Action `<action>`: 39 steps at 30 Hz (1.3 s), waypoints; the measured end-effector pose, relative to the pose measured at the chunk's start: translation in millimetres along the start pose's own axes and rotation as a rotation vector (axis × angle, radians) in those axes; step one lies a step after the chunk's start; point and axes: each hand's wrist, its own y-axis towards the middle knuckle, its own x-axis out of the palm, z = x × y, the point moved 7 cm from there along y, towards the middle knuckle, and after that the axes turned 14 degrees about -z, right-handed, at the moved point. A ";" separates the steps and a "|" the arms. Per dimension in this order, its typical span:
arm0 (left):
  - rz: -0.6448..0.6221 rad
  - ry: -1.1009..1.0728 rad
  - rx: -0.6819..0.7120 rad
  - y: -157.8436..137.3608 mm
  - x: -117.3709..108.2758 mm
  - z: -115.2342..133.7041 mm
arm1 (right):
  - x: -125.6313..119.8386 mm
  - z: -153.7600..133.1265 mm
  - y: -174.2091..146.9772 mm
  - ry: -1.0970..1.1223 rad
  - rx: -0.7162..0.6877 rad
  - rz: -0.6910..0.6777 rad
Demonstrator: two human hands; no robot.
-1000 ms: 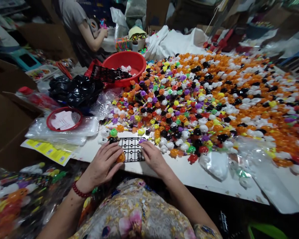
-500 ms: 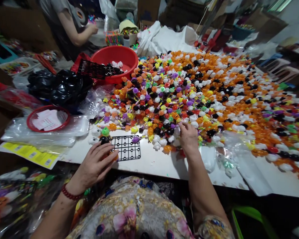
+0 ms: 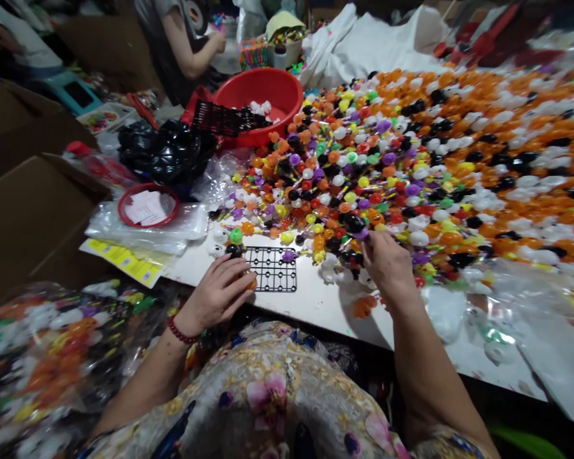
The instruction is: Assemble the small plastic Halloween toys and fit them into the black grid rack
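My left hand lies with its fingers stretched over the left side of a black plastic grid tray. An orange piece shows partly under these fingers, and a black ball sits at their tips. A purple piece rests on the tray's upper right. At the front of a heap of small trinkets, my right hand has its fingers closed in a pinch. A shiny black ball and a purple piece are at its fingertips; what it grips is hidden.
An orange trinket lies on the white table below my right hand. Beyond the tray stand a small red basket with paper slips and a large red basin. Clear bags lie right; another person works behind.
The view has swung left, so the scene sits farther right. The orange trinket below my right hand has come nearer the table's front edge. My left hand stays on the tray.
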 end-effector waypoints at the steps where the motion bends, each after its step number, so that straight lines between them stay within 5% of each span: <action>1: -0.005 0.001 -0.003 0.0 0.3 -0.4 | 9.6 -14.4 -5.5 0.131 -0.030 -0.016; 7: 0.008 0.017 -0.001 0.9 -1.0 0.2 | 112.1 -128.3 -21.4 0.851 -0.157 -0.423; 12: 0.011 0.016 -0.003 0.8 -1.4 0.9 | 151.0 -167.0 -10.1 0.982 -0.074 -0.539; 26: 0.014 -0.012 0.000 -0.5 -0.2 -1.5 | 147.4 -190.3 -5.2 0.560 -0.406 -0.659; 33: 0.019 0.005 -0.013 -1.0 -1.7 -0.7 | 145.6 -194.5 -6.8 0.622 -0.423 -0.637; 39: 0.011 0.056 -0.028 5.7 -12.0 2.4 | 106.0 -154.9 -15.9 0.469 -0.447 -0.329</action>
